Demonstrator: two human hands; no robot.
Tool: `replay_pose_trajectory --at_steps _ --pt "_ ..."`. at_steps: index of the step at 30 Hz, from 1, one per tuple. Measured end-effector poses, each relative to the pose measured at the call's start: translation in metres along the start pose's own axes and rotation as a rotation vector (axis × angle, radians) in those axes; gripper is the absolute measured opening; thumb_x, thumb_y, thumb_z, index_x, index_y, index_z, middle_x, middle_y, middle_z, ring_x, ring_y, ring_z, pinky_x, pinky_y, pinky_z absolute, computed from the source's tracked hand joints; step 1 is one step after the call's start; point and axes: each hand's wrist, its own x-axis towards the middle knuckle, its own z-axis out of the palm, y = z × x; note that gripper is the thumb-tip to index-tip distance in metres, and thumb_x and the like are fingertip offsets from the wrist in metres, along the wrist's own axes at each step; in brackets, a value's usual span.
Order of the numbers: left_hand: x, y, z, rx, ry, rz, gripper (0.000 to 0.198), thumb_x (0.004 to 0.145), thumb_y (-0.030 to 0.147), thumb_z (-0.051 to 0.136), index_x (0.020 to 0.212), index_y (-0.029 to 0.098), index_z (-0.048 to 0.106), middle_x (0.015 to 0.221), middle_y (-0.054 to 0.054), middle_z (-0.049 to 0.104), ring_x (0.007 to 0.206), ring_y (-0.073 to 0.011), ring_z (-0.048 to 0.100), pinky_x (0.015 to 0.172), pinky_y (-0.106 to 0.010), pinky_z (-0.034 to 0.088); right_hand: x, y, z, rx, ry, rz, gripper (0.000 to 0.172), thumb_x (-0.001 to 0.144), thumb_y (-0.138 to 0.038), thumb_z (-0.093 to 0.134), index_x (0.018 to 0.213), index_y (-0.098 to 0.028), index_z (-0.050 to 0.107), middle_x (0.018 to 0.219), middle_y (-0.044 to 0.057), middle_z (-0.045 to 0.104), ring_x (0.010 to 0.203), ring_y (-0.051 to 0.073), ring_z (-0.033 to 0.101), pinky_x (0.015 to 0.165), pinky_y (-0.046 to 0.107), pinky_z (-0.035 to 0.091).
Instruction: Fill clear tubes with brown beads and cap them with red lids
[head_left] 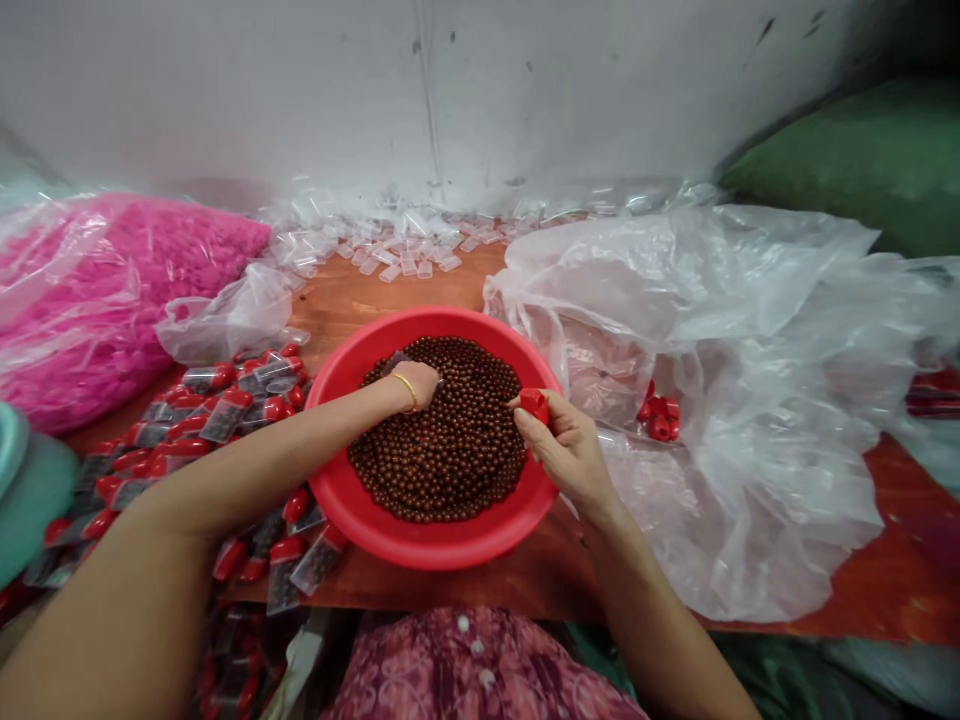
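A red plastic basin (352, 505) full of small dark brown beads (450, 440) sits in front of me on the wooden table. My left hand (416, 385) reaches into the beads at the basin's upper left, fingers curled down and partly buried; a clear tube seems to be in it, but I cannot be sure. A gold bangle circles that wrist. My right hand (562, 445) hovers over the basin's right rim, pinching a red cap (535, 403) between thumb and fingers.
Several filled tubes with red caps (217, 410) lie heaped left of the basin. A big clear plastic bag (750, 400) holding loose red caps (658, 418) lies to the right. Empty clear tubes (405, 255) are scattered at the back, and a pink-filled bag (97, 290) lies far left.
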Motion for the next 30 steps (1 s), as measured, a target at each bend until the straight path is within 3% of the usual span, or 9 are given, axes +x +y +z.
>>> replay_pose_trajectory --at_steps 4,9,15,19,22,25,30 --pt "0.022 0.024 0.008 -0.175 0.075 0.056 0.027 0.079 0.017 0.047 0.099 0.009 0.064 0.109 -0.019 0.063 0.103 -0.0279 0.059 0.089 -0.038 0.045 -0.001 0.001 0.000 0.024 -0.002 0.002 0.022 0.082 -0.040 0.055 0.086 -0.018 0.058 0.059 -0.004 0.043 0.050 0.008 0.038 0.049 0.022 0.033" --pt "0.027 0.027 0.018 -0.482 0.102 0.212 0.027 0.080 0.018 0.052 0.105 0.012 0.058 0.107 -0.007 0.066 0.097 -0.0133 0.061 0.086 -0.023 0.046 0.000 -0.001 0.001 0.084 0.030 0.049 0.022 0.082 -0.040 0.054 0.085 -0.019 0.056 0.058 -0.005 0.043 0.048 0.007 0.037 0.047 0.022 0.031" --pt "0.000 0.013 0.017 -1.271 0.093 0.345 0.031 0.070 0.013 0.061 0.101 0.008 0.055 0.103 -0.008 0.065 0.093 -0.0115 0.060 0.089 -0.026 0.044 0.002 0.001 0.002 0.186 0.048 0.094 0.027 0.082 -0.044 0.054 0.091 -0.019 0.054 0.053 -0.007 0.040 0.045 0.007 0.036 0.045 0.021 0.029" --pt "-0.030 0.009 0.013 -1.566 0.042 0.350 0.035 0.063 0.018 0.071 0.093 0.011 0.053 0.091 -0.004 0.064 0.085 -0.0106 0.060 0.086 -0.027 0.044 0.005 0.002 0.000 0.273 0.015 0.115 0.035 0.079 -0.050 0.054 0.094 -0.018 0.055 0.054 -0.007 0.038 0.043 0.006 0.033 0.044 0.021 0.030" --pt "-0.051 0.010 0.015 -1.681 -0.024 0.339 0.043 0.061 0.030 0.075 0.092 0.012 0.051 0.082 -0.003 0.063 0.074 -0.0111 0.061 0.076 -0.027 0.047 0.008 0.000 0.001 0.318 -0.015 0.173 0.039 0.076 -0.055 0.053 0.088 -0.018 0.053 0.055 -0.007 0.038 0.043 0.005 0.033 0.042 0.020 0.030" --pt "-0.065 0.012 0.019 -1.701 -0.103 0.351 0.044 0.063 0.039 0.073 0.091 0.012 0.051 0.079 -0.003 0.063 0.068 -0.0114 0.062 0.069 -0.026 0.047 0.013 -0.003 0.004 0.228 -0.017 0.228 0.034 0.069 -0.048 0.061 0.082 -0.019 0.050 0.055 -0.008 0.040 0.042 0.005 0.034 0.040 0.019 0.030" --pt "-0.074 0.015 0.021 -1.720 -0.182 0.404 0.039 0.063 0.036 0.072 0.087 0.013 0.053 0.072 0.000 0.059 0.063 -0.0091 0.057 0.065 -0.026 0.049 0.028 -0.014 0.006 0.052 -0.103 0.243 0.032 0.062 -0.041 0.065 0.081 -0.019 0.052 0.055 -0.007 0.044 0.039 0.005 0.037 0.037 0.019 0.032"
